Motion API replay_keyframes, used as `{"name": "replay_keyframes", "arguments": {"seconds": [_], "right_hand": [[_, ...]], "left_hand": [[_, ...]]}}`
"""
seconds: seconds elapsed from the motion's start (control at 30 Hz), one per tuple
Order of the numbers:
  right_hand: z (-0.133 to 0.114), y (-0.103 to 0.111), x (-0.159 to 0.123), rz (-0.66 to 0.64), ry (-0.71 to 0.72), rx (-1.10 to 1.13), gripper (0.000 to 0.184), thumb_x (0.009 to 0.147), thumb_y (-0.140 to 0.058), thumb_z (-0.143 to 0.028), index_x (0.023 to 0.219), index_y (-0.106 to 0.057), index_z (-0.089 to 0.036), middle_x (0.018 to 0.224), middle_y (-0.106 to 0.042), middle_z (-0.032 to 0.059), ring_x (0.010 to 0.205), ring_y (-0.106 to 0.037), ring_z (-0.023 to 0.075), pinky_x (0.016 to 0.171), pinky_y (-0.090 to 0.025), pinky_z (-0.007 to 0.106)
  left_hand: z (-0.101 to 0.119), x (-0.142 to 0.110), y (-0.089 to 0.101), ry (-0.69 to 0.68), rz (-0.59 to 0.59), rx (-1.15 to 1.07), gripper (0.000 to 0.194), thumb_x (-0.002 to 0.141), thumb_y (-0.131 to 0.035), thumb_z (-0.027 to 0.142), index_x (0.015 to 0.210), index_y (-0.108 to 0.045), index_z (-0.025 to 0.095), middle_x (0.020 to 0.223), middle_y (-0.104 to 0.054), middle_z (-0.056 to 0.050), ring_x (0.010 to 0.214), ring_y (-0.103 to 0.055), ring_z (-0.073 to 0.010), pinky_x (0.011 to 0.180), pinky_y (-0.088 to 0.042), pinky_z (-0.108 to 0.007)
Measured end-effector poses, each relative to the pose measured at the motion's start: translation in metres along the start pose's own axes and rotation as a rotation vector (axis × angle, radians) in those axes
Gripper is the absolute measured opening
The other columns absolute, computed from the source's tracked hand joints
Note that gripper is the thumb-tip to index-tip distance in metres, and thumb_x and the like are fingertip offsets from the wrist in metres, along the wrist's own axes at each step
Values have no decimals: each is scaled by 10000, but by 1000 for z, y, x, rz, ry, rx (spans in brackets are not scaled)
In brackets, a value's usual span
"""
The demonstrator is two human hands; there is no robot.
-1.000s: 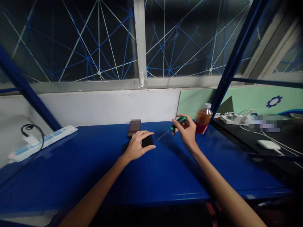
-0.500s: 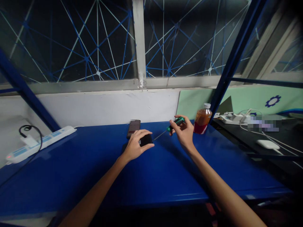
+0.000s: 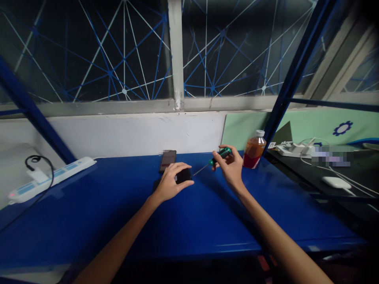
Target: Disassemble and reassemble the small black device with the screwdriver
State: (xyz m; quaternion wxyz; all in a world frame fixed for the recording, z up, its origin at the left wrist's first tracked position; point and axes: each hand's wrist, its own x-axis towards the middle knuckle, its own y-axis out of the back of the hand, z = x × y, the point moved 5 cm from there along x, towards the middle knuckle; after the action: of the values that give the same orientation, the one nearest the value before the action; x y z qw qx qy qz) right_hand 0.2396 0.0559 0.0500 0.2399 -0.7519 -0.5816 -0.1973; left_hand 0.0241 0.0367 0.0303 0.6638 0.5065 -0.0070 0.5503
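I find the black block (image 3: 185, 176) at the tabletop's (image 3: 195, 221) middle, gripped between thumb and fingers of the left hand (image 3: 172, 179); the right hand (image 3: 232, 165) grips a green-and-black screwdriver (image 3: 220, 156), tip at the block's right edge, contact unconfirmed. I judge the step to be tool work there, calling for a steady block and aligned shaft. From my remote view, no writing is legible on screwdriver, phone (image 3: 168, 158) or bottle (image 3: 256, 148).

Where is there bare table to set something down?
Bare patches on the table: between power strip and left forearm; between left forearm and right forearm. Crowded: back middle, where left grip holds a black object near the phone, right grip holds a screwdriver, and the bottle stands close by.
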Motion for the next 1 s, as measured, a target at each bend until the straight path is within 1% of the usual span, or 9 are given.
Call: {"name": "replay_keyframes", "arguments": {"seconds": [0.27,0.4,0.43,0.53,0.63,0.73,0.87,0.93,1.0], "right_hand": [[2,-1,-1,-46,-13,36,356,789,-696,-387,1045,-512,-222,597,-583,-60,408,-587,131,406,-505,255],[5,-1,0,-130,-50,134,321,842,-599,-393,1088,-489,-217,821,-651,12,507,-628,134,434,-532,270],[6,-1,0,-135,-55,150,315,841,-593,-387,1085,-490,-215,840,-653,19,520,-633,138,433,-534,274],[4,2,1,-88,-36,106,314,814,-637,-363,1057,-517,-204,676,-612,-27,449,-597,132,419,-506,264],[2,5,0,-8,-11,-17,306,790,-684,-367,1013,-556,-201,544,-519,-75,357,-509,97,365,-421,222],[3,5,0,-31,-13,-27,272,831,-628,-376,1029,-550,-206,551,-517,-75,360,-499,90,374,-416,217],[5,3,1,-115,-23,94,236,841,-565,-322,1044,-535,-207,710,-611,-27,413,-560,103,403,-457,241],[3,5,1,-93,-12,71,225,822,-595,-309,1014,-560,-197,655,-597,-37,396,-554,106,401,-453,241],[0,7,1,-50,3,-13,226,809,-640,-326,980,-592,-187,526,-531,-68,351,-517,104,378,-427,230]], "left_hand": [[0,0,0,-3,4,-3,402,795,-724,420,1157,-615,284,1215,-614,-61,1161,-535,-267,1022,-394,-487],[0,0,1,-3,12,-2,400,794,-724,420,1155,-614,285,1209,-617,-64,1158,-536,-271,1018,-396,-499],[1,0,1,-4,12,-3,403,794,-722,423,1156,-613,284,1207,-618,-66,1154,-539,-274,1015,-399,-503],[2,0,1,-1,8,-4,408,796,-721,421,1164,-608,286,1211,-617,-65,1151,-540,-275,1004,-409,-500],[2,0,2,4,8,3,407,798,-723,412,1170,-606,293,1215,-615,-57,1159,-535,-270,1007,-407,-488],[2,-1,2,7,11,5,413,801,-718,418,1179,-602,299,1218,-615,-56,1163,-531,-273,1000,-412,-489],[1,-1,2,9,8,-3,411,802,-714,431,1175,-604,299,1223,-611,-58,1164,-531,-275,998,-415,-490],[0,-1,1,7,5,-7,418,794,-723,433,1171,-606,297,1217,-614,-57,1160,-534,-272,1002,-413,-485],[1,-1,1,6,-2,-11,424,790,-727,433,1172,-606,294,1213,-616,-57,1156,-538,-270,1006,-411,-480]]}}
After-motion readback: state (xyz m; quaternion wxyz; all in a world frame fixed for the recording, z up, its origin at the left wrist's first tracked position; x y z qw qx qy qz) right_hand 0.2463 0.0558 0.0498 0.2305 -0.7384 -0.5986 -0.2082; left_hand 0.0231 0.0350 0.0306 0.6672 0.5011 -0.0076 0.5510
